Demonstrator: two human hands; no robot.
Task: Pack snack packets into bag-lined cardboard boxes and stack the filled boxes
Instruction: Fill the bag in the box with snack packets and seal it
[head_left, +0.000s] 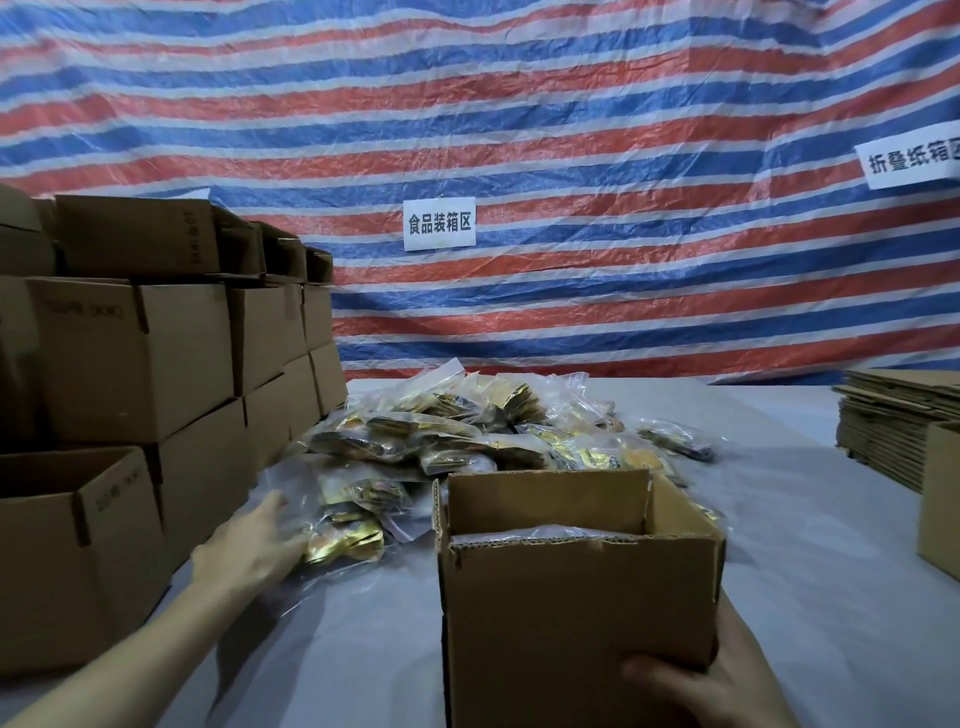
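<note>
Snack packets (441, 436), perhaps under left grip (249, 551); box (571, 597) in right grip (727, 675)

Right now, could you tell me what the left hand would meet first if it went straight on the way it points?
The left hand would first meet the nearest clear-bagged snack packets, directly ahead; its fingertips look almost on them, though depth is unclear.

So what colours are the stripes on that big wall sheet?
Tarpaulin stripes: red, blue, white; head view.
</note>
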